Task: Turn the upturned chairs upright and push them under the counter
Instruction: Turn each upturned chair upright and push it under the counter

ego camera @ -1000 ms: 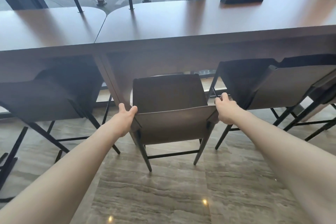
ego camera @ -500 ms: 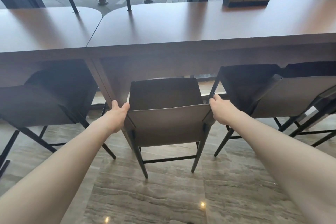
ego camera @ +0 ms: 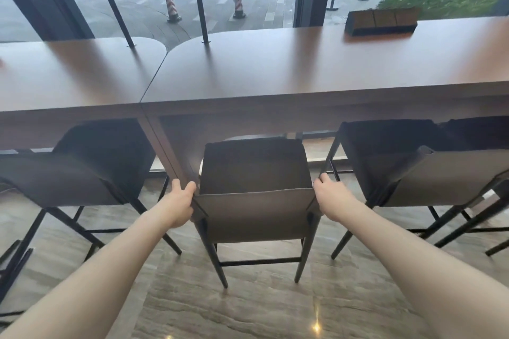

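middle chair (ego camera: 254,209) upright, seat partly under desk (ego camera: 303,74) | left hand (ego camera: 180,205), right hand (ego camera: 332,198): fingers curled round backrest corners | risk: skewed push knocks desk support or neighbouring chair (ego camera: 440,176)

Chair (ego camera: 254,190) pushed further under counter (ego camera: 303,85); both hands advanced with it.

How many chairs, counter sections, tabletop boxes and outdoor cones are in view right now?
Chairs: 3, left chair, middle chair, right chair
Counter sections: 2
Wooden box: 1
Traffic cones: 2
Total: 8
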`<state>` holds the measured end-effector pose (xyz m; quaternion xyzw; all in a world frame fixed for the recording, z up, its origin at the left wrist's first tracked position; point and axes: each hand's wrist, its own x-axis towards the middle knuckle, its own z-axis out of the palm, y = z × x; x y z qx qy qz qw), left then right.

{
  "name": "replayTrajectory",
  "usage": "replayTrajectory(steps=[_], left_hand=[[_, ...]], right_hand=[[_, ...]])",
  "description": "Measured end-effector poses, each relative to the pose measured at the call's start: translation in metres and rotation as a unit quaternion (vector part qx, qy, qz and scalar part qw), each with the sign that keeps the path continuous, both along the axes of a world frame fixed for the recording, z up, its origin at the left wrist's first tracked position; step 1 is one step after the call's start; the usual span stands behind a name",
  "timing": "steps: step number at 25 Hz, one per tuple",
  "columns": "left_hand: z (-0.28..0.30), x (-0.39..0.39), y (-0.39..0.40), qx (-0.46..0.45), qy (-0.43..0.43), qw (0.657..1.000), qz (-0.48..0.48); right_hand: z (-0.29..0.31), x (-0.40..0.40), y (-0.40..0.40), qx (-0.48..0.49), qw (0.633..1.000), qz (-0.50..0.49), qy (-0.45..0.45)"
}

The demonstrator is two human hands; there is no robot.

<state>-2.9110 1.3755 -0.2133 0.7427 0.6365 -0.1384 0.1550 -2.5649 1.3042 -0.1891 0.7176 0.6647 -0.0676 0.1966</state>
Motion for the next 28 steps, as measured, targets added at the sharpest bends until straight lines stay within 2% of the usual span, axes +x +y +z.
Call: replayTrajectory(steps=[3, 5, 7, 10, 12, 13, 16, 18, 19, 23, 26, 28], left_hand=[[0.004, 0.001, 0.01, -0.06, -0.013, 0.997, 0.057], [0.004, 0.0, 0.013, -0.084, 0.002, 0.994, 0.065], [0.006, -0.003, 0.014, -0.091, -0.019, 0.994, 0.06], [0.006, -0.014, 0.013, -0.073, -0.164, 0.979, 0.091], [0.004, -0.016, 0.019, -0.088, -0.287, 0.934, 0.195], [0.002, -0.018, 0.024, -0.109, -0.32, 0.904, 0.262], [-0.005, -0.022, 0.046, -0.233, -0.327, 0.817, 0.414], [-0.013, -0.026, 0.062, -0.321, -0.35, 0.751, 0.458], [-0.017, -0.028, 0.07, -0.345, -0.355, 0.732, 0.468], [-0.039, -0.028, 0.086, -0.406, -0.314, 0.696, 0.502], [-0.067, -0.028, 0.096, -0.458, -0.29, 0.667, 0.511], [-0.083, -0.026, 0.104, -0.475, -0.292, 0.653, 0.512]], right_hand=[[0.005, 0.002, 0.004, -0.02, 1.0, -0.006, 0.02], [0.006, 0.005, 0.007, -0.048, 0.998, 0.002, 0.028], [0.01, 0.009, 0.013, -0.076, 0.996, 0.024, 0.03], [0.021, 0.017, 0.031, -0.162, 0.983, 0.001, 0.084], [0.029, 0.019, 0.048, -0.245, 0.945, -0.121, 0.179], [0.031, 0.02, 0.06, -0.265, 0.916, -0.201, 0.225], [0.02, 0.028, 0.095, -0.276, 0.838, -0.371, 0.29], [0.007, 0.03, 0.106, -0.306, 0.815, -0.404, 0.279], [0.0, 0.033, 0.109, -0.318, 0.802, -0.416, 0.288], [-0.024, 0.056, 0.105, -0.287, 0.759, -0.489, 0.319], [-0.055, 0.066, 0.097, -0.293, 0.679, -0.557, 0.378], [-0.07, 0.066, 0.098, -0.309, 0.648, -0.574, 0.394]])
